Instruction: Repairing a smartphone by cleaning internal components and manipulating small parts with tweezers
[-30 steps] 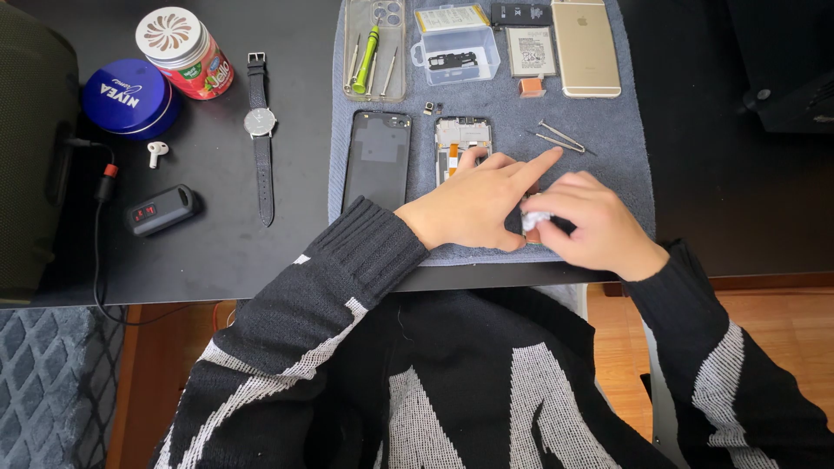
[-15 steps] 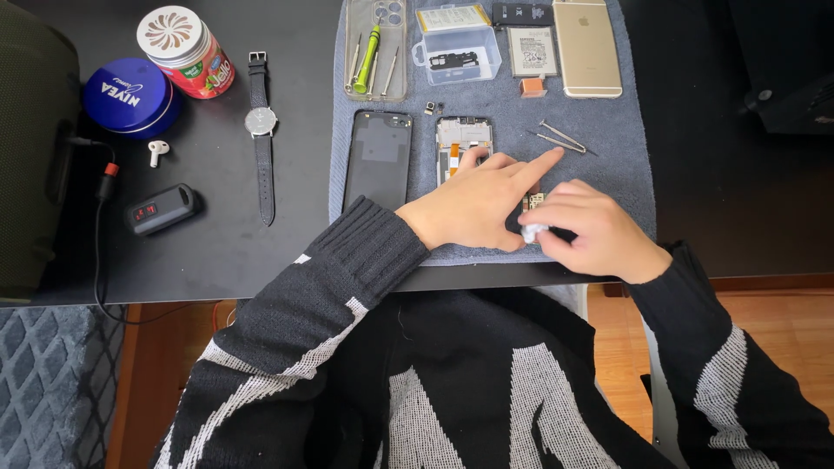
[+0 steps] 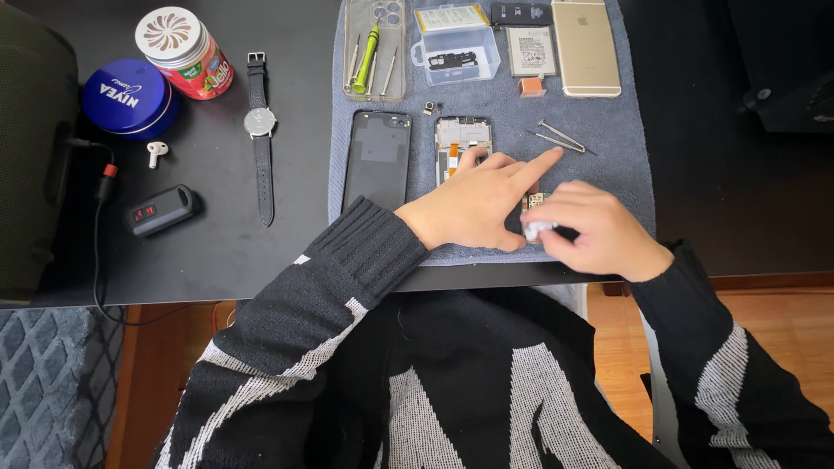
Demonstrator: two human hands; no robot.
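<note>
My left hand [image 3: 482, 201] lies flat on the grey mat [image 3: 625, 165], its fingers resting on the opened phone frame [image 3: 462, 139], index finger pointing right. A small circuit board [image 3: 533, 200] peeks out between both hands. My right hand [image 3: 595, 227] sits just right of it, fingertips pinched on a small white piece [image 3: 536, 229]. A black phone screen panel [image 3: 377, 158] lies left of the frame. Metal tweezers [image 3: 558, 137] lie beyond my index finger.
On the mat's far edge: a clear case with a green screwdriver [image 3: 366, 59], a clear plastic box [image 3: 456, 52], a battery [image 3: 530, 50], a gold phone [image 3: 586, 45]. On the black desk at left: wristwatch [image 3: 259, 126], blue tin [image 3: 128, 97], red can [image 3: 182, 50], earbud [image 3: 155, 153], black key fob [image 3: 161, 209].
My right hand has shifted slightly right and toward me with the white piece, uncovering the small circuit board. My left hand has stayed on the phone frame.
</note>
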